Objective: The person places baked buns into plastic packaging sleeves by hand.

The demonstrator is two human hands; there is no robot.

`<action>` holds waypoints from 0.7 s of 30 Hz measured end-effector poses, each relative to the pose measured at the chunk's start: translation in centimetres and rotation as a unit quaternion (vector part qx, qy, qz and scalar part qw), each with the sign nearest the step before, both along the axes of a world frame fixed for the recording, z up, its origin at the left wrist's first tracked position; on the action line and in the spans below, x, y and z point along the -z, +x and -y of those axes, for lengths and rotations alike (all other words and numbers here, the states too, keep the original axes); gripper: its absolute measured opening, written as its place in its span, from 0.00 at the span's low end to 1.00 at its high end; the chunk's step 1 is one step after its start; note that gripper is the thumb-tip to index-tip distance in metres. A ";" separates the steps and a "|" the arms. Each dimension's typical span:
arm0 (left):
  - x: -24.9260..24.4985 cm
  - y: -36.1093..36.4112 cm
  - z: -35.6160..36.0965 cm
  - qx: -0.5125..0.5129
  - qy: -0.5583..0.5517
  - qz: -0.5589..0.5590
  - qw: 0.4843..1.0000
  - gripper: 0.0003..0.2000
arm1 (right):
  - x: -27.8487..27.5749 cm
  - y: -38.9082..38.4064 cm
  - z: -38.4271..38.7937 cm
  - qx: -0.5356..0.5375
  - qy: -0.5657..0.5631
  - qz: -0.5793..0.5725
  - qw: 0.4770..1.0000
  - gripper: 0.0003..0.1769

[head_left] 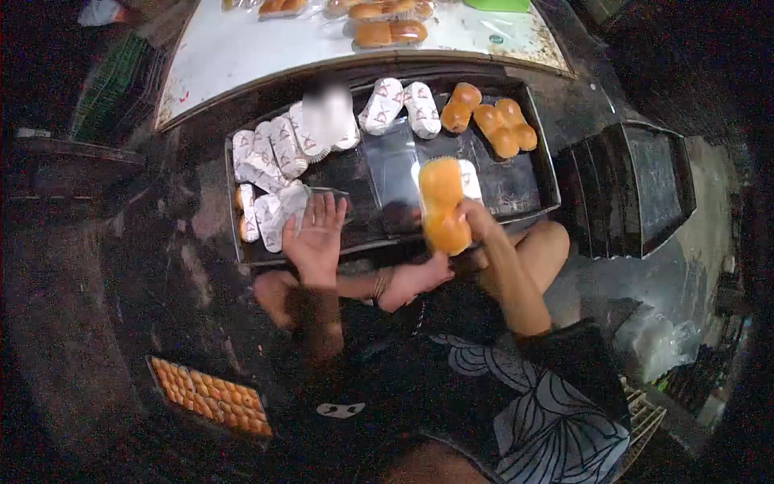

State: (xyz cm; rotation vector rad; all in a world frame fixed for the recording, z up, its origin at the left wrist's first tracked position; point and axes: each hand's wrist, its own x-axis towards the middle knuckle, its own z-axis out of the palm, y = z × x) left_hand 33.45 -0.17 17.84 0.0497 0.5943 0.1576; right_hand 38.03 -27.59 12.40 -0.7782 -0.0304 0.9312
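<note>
My right hand (pixel 477 219) grips a golden joined bread bun (pixel 444 206) over the dark tray (pixel 528 211), its white paper wrapper (pixel 469 179) showing along the right side. Palm up, my left hand (pixel 316 242) has its fingers stretched out at the tray's near edge. Beside those fingers lie buns in printed white paper (pixel 278 218), and a clear plastic edge shows just past the fingertips. Between my hands, clear plastic bags (pixel 393 165) lie flat in the tray. Unwrapped buns (pixel 506 127) and upturned paper-wrapped ones (pixel 421 110) line the far side.
Beyond the tray stands a white table (pixel 266 52) with bagged buns (pixel 390 33) and a green item (pixel 497 4). Stacked dark trays (pixel 657 189) stand at the right, above a clear plastic bundle (pixel 657 343). A tray of buns (pixel 211 395) lies on the floor at lower left.
</note>
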 end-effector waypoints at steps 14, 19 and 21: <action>-0.3 -3.1 6.5 0.099 0.402 0.153 0.898 0.36 | -11.3 -5.0 -8.1 -0.011 -0.518 0.247 0.819 0.32; 1.6 -4.3 6.1 0.150 0.300 0.124 0.934 0.36 | -9.2 -8.0 -9.9 0.054 -0.491 0.256 0.831 0.45; 6.6 -6.1 6.2 0.204 0.202 0.082 0.954 0.35 | -10.6 -5.9 -10.4 0.080 -0.486 0.229 0.839 0.45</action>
